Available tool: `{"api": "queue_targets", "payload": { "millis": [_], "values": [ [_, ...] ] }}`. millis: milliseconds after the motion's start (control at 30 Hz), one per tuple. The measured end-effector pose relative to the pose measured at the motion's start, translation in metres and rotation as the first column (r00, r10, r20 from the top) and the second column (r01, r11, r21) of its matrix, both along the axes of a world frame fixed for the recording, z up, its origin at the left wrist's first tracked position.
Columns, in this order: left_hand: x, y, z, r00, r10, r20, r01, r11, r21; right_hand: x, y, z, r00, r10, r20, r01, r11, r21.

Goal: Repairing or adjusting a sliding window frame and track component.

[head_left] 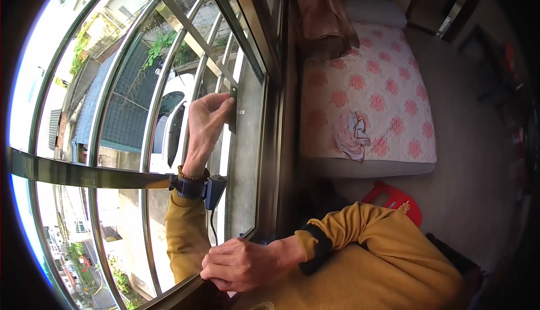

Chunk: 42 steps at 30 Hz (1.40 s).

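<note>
My left hand [207, 124] reaches out past the window opening to the metal bars. Its thumb and fingers are pinched together against a small dark metal bracket [233, 118] at the end of a flat crossbar [194, 32]. Whatever lies between the fingertips is hidden. A small round screw-like dot shows just above them. My right hand [239, 265] is closed, its fingers curled over the dark window frame [191, 290] at the lower edge. A black strap with a box-shaped device [214, 192] and a cable sits on my left wrist.
A grey sill [244, 158] runs beside the bars. Upright metal bars [104, 102] and a wide horizontal bar [84, 175] enclose the opening, with buildings outside. Indoors are a bed [388, 102] with crumpled cloth [351, 136], a brown curtain [320, 12] and a red plastic stool [408, 203].
</note>
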State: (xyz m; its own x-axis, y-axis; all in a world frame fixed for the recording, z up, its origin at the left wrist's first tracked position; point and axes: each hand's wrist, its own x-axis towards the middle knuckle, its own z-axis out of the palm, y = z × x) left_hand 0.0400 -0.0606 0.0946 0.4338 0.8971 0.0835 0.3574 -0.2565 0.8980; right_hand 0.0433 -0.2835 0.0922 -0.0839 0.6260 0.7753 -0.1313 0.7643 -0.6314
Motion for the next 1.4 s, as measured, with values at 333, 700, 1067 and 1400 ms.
{"api": "queue_targets", "payload": {
  "millis": [333,700,1067,1400],
  "values": [
    [-0.012,-0.007,-0.007,0.999,-0.012,0.033,0.016,0.993,-0.114,-0.001,0.001,-0.001,0.998,-0.016,-0.055,0.017,1.0,0.01],
    [-0.023,-0.02,-0.047,0.995,-0.004,-0.101,-0.019,0.974,-0.227,-0.002,0.002,0.001,0.999,0.017,-0.037,-0.017,1.0,0.02],
    [-0.031,-0.024,-0.064,0.989,-0.002,-0.15,-0.033,0.972,-0.232,-0.008,0.005,-0.001,0.999,0.026,-0.048,-0.025,1.0,0.016],
    [-0.029,-0.03,-0.053,0.986,-0.017,-0.166,-0.013,0.985,-0.174,0.0,0.006,-0.001,0.999,0.026,-0.038,-0.026,1.0,0.011]
  ]
}}
